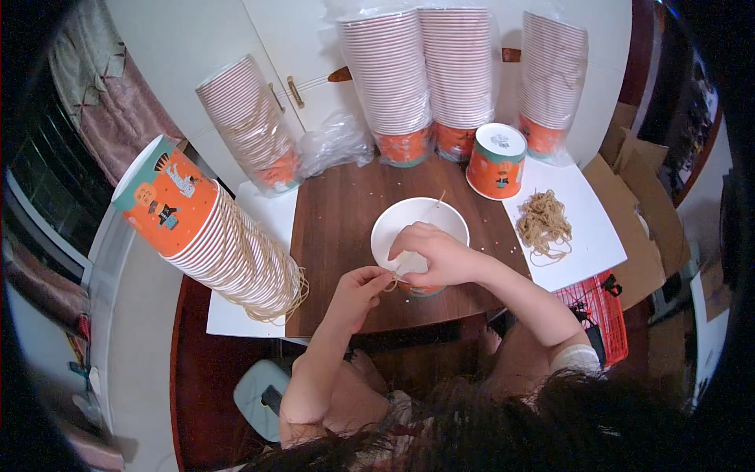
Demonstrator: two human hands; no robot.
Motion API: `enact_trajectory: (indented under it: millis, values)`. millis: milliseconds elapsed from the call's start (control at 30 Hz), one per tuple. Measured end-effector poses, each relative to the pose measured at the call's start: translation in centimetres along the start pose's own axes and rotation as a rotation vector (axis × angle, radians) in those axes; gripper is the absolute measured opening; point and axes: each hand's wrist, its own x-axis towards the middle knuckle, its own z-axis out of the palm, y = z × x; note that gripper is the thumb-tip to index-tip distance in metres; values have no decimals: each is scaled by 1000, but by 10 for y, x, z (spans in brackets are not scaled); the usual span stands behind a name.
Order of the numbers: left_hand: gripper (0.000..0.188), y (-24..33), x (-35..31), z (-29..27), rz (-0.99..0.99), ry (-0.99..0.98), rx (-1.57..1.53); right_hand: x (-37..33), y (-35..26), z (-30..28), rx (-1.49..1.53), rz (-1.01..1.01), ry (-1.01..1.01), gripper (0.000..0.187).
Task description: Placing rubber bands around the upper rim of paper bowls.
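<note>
A paper bucket (383,226), white inside with an orange printed outside, stands upright on the brown table in front of me. My left hand (362,294) is closed at its near left rim, thumb and forefinger pinching a thin tan cord (391,285). Over the bucket's mouth, my right hand (434,255) curls its fingers down past the near rim, closed about the cord there; its fingertips are partly hidden. A tan cord end (442,196) sticks up at the far rim. My right hand and wrist cover part of the bucket's near side.
At left leans a tall stack of nested buckets (228,244) draped with tan cords. Plastic-wrapped bucket stacks (385,79) line the back beside crumpled clear plastic (338,144). An upside-down bucket (496,169) and a tangled cord pile (544,223) sit at right. A red basket (605,315) stands below.
</note>
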Motion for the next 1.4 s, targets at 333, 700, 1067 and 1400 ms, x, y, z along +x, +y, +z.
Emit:
enact_trajectory:
  millis: [333, 700, 1067, 1400]
  values:
    - [11, 0, 2, -4, -75, -70, -159, -5, -6, 8, 225, 146, -142, 29]
    - [9, -2, 3, -5, -100, -69, -197, -4, -5, 13, 85, 37, 13, 15]
    - [8, 2, 1, -3, -94, -42, -231, -4, -8, 12, 110, 121, 30, 11]
    - [11, -7, 3, 3, 266, -83, 199, -6, 1, 19, 410, 337, 63, 13]
